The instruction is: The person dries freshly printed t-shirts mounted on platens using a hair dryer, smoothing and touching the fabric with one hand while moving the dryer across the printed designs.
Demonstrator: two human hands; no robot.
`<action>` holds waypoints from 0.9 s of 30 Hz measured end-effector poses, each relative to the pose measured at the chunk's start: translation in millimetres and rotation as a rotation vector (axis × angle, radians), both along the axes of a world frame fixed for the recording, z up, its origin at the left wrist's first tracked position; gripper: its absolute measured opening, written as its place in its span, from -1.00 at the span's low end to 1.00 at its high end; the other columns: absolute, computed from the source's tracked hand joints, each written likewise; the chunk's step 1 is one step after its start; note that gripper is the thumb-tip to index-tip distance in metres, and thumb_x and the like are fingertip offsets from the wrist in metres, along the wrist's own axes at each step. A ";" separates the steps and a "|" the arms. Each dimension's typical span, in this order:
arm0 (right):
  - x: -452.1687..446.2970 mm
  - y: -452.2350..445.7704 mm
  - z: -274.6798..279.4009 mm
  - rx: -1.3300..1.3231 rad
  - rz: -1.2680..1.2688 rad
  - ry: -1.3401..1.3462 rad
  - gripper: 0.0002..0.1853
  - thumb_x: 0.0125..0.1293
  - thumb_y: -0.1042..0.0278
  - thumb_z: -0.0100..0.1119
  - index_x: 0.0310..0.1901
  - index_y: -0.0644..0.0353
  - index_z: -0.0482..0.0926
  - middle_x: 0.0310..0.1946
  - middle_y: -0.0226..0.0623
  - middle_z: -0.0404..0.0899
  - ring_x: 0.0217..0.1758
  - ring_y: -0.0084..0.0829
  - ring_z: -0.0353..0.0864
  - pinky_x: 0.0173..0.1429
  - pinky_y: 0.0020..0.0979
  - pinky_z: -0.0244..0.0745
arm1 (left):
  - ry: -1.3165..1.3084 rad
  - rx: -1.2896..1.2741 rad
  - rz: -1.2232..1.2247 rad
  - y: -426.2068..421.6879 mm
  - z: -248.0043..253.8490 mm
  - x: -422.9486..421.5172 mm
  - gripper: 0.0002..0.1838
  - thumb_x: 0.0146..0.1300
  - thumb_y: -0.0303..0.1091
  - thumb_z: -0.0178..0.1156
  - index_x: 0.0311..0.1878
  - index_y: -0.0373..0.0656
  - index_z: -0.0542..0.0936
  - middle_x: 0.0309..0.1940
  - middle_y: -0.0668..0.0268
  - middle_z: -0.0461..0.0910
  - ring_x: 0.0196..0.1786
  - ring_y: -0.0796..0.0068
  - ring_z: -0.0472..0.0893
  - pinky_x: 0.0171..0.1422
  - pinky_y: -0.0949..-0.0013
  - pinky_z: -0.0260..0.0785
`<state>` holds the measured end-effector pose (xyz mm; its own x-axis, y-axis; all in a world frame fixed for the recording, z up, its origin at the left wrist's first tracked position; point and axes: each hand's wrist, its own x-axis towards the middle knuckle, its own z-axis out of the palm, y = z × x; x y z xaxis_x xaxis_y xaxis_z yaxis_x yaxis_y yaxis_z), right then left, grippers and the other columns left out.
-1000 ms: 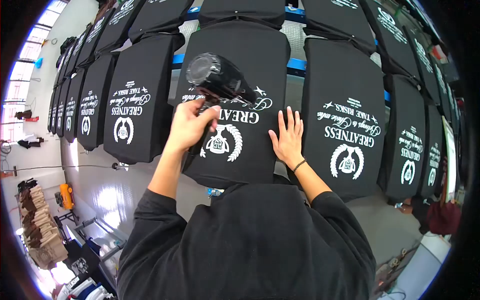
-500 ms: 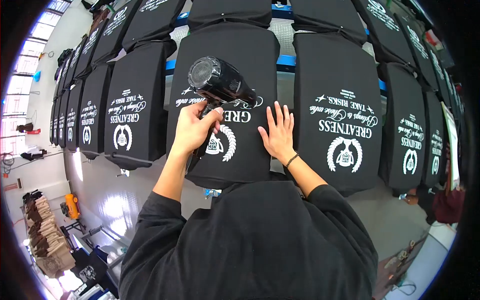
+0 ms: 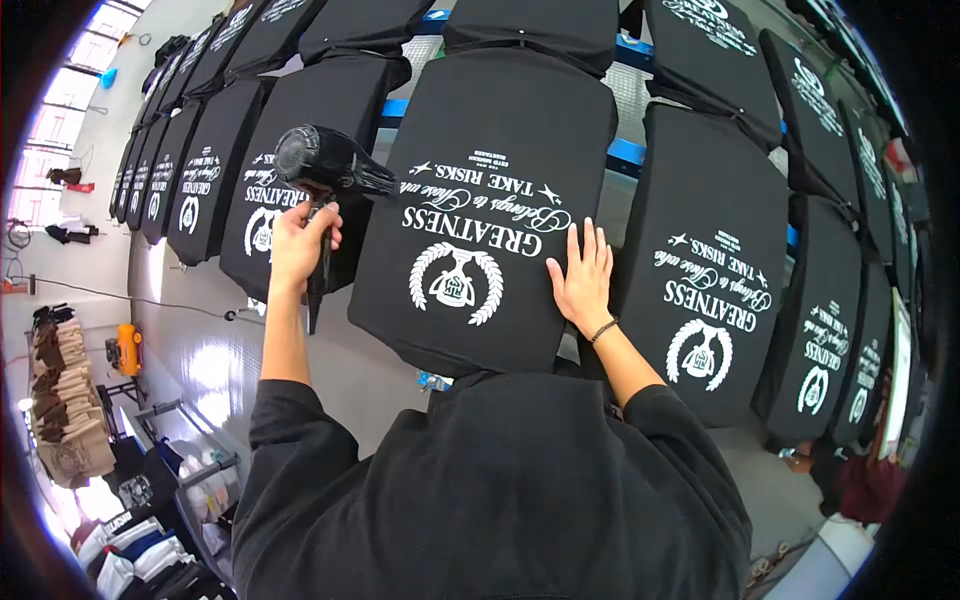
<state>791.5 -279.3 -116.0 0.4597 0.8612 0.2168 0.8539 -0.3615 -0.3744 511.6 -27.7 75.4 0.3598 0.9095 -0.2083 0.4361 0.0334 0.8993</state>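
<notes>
Hands: left hand (image 3: 305, 240) clamped on hair dryer (image 3: 342, 163); right hand (image 3: 583, 282) flat at shirt's (image 3: 505, 110) right edge.
Shirt: between them, long axis running forward and slightly right, right hand nearer.
Hair dryer: nozzle (image 3: 382, 182) toward shirt.

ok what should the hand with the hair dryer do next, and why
Probably swing the left hand rightward, bringing the hair dryer over the white GREATNESS print: its nozzle sits by the left edge of the black shirt, off the main lettering, while the right hand lies at the shirt's right edge.
</notes>
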 end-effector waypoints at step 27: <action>-4.1 -16.9 -3.6 -0.179 -0.183 0.434 -0.16 0.46 -0.10 -0.06 0.48 0.41 -0.05 0.15 0.10 0.50 -0.01 0.05 0.61 0.03 -0.08 0.53 | -0.150 -0.209 -0.415 -69.3 -2.7 153.8 -0.79 0.30 -0.37 0.26 -0.38 -0.32 0.59 -0.59 0.37 0.57 -0.55 0.70 0.52 -0.43 0.58 0.35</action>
<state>787.3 -296.2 -119.6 0.6215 0.7644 -0.1714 0.5501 -0.5816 -0.5993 665.4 -97.0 72.7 0.7232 0.6271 -0.2892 0.3170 0.0706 0.9458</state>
